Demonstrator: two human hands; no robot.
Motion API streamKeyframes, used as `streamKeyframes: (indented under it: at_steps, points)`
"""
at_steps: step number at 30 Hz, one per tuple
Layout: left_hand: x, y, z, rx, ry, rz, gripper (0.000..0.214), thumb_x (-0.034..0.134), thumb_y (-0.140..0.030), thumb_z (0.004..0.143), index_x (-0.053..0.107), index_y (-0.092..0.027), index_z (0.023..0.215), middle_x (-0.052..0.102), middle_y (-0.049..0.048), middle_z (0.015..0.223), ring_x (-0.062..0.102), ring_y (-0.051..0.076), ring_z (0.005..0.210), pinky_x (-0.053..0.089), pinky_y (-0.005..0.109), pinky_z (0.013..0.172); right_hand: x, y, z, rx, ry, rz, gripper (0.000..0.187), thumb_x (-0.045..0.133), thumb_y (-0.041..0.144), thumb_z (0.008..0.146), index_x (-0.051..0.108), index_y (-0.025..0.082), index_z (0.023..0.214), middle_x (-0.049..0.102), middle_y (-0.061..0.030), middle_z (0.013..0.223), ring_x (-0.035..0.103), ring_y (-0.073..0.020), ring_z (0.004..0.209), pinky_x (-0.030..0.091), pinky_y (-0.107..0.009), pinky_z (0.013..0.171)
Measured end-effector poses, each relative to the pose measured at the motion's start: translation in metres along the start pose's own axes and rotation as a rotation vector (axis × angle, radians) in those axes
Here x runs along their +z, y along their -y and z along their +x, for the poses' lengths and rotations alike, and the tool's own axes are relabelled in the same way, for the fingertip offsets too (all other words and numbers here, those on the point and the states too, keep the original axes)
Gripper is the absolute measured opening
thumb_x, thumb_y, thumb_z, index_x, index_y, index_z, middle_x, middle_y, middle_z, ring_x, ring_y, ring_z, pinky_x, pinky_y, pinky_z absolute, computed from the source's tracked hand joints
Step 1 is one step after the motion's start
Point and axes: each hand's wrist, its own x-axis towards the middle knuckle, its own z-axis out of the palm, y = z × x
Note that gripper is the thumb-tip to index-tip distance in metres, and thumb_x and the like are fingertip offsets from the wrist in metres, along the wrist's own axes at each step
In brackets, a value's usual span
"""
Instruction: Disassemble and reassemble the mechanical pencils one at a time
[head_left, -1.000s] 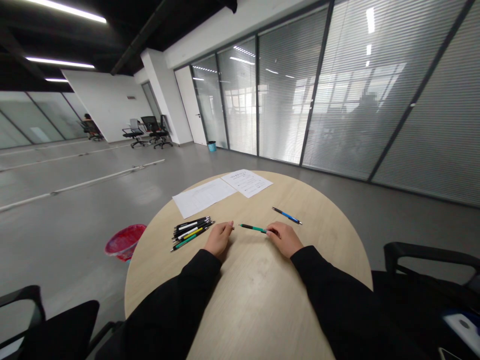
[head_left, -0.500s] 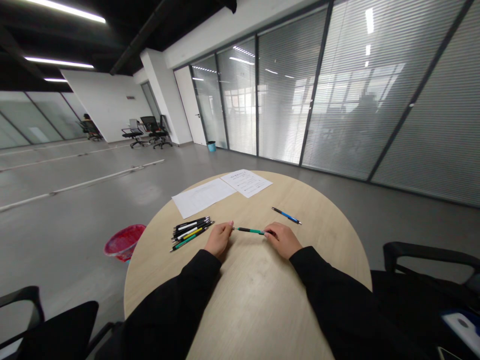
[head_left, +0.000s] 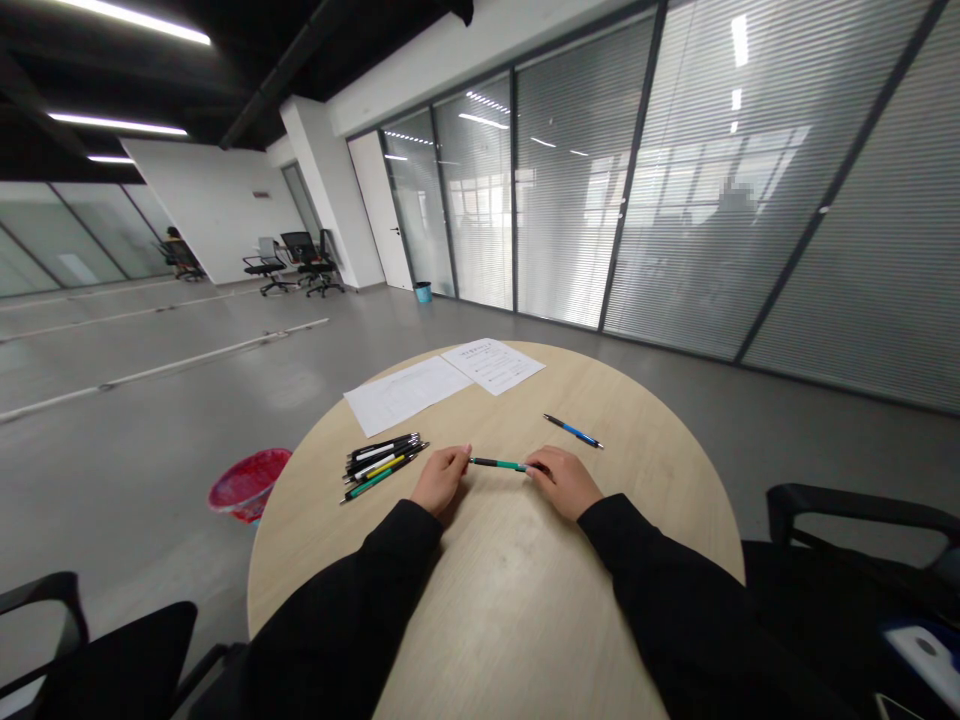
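A green and black pen is held level just above the round wooden table. My right hand pinches its right end. My left hand has its fingertips closed on the pen's left tip. A bundle of several pens lies on the table just left of my left hand. A blue pen lies alone beyond my right hand.
Two white sheets of paper lie at the table's far edge. A red bin stands on the floor to the left. Black chairs flank the table. Glass partitions with blinds run along the right.
My right hand has carried the green pen leftward until its tip met my left hand's fingers. Both hands sit slightly closer together now.
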Motion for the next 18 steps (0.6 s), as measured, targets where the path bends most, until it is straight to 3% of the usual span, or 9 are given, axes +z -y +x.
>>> streamKeyframes:
  at_steps: [18]
  points:
    - [0.0039, 0.0027, -0.0005, 0.036, 0.045, -0.113, 0.038, 0.049, -0.054, 0.084, 0.048, -0.019, 0.068, 0.035, -0.0069, 0.054, 0.031, 0.011, 0.052, 0.025, 0.024, 0.052, 0.0017, -0.0037, -0.0004, 0.003, -0.007, 0.012, 0.011, 0.058, 0.019, 0.091, 0.069, 0.019, 0.089, 0.065, -0.0056, 0.086, 0.059, -0.0185, 0.082, 0.045, -0.030, 0.077]
